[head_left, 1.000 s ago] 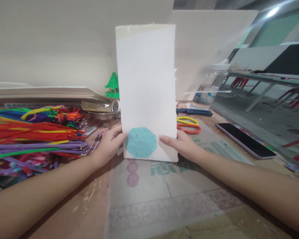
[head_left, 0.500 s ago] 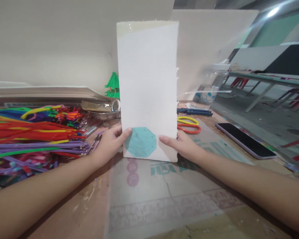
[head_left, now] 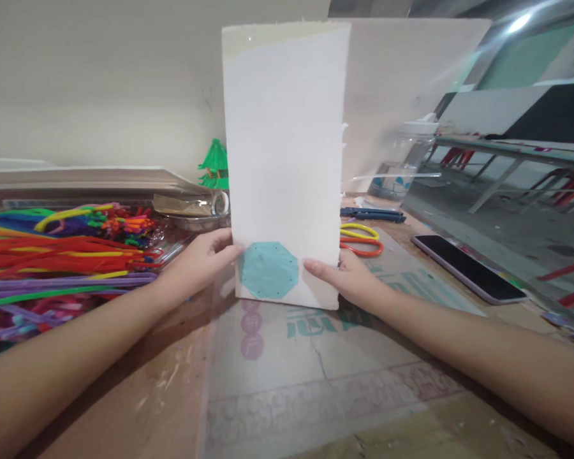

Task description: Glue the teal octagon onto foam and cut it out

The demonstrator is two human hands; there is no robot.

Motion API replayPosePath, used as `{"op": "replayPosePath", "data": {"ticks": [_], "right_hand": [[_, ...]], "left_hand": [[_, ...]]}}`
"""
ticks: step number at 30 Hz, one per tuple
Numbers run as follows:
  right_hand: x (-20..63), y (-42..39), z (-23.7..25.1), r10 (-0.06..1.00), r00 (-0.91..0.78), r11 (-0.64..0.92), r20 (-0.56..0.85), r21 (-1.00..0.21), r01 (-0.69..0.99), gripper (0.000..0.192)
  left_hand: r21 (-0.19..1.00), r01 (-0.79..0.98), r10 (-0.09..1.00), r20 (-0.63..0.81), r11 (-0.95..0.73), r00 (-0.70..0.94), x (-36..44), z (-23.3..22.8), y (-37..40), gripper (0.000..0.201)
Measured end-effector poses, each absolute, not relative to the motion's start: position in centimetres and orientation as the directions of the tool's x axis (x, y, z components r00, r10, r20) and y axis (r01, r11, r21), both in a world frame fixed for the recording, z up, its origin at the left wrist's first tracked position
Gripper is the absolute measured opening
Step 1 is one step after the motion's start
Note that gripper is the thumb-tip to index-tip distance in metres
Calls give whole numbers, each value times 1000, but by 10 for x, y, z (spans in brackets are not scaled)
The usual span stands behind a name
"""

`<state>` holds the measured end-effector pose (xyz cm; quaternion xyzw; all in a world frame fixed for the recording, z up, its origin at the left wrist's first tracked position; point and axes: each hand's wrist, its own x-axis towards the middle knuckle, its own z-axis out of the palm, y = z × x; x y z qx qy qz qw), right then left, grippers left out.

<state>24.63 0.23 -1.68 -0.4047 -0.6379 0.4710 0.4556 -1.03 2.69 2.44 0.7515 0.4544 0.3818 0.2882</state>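
Your left hand (head_left: pixel 196 258) and right hand (head_left: pixel 354 275) grasp the white foam board (head_left: pixel 284 140) low on its side edges, likely to steady it upright near the printed plastic sheet's (head_left: pixel 268 401) left edge; the teal octagon (head_left: pixel 268 270) by its lower-left corner faces you.

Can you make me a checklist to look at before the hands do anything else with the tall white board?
1. Left hand touching the white board: ok, at its left edge.
2. Right hand holding it: ok, thumb in front at the right edge.
3. Board roughly upright: ok.
4. Teal octagon stuck firmly: cannot tell.
5. Scissors blades closed: cannot tell, hidden behind the board.
6. Phone apart from the hands: ok.
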Motion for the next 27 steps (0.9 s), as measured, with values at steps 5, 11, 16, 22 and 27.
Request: {"op": "replayPosePath", "data": {"ticks": [5,11,16,22,27], "right_hand": [[247,2,-18,947,-261,216,186,-972,91,48],[246,1,-17,944,-269,226,190,-968,109,47],[246,-1,-15,933,-284,264,222,-957,119,46],[245,-1,-15,919,-302,307,254,-941,143,45],[244,-2,-17,899,-313,369,305,-914,167,39]], "left_hand": [[703,572,902,268,-423,338,-17,32,32,42],[757,488,896,304,-433,324,-14,36,26,66],[719,496,871,351,-486,344,-12,41,20,76],[693,548,884,365,-468,293,-9,40,18,102],[621,630,879,403,-466,253,-7,40,16,109]]}}
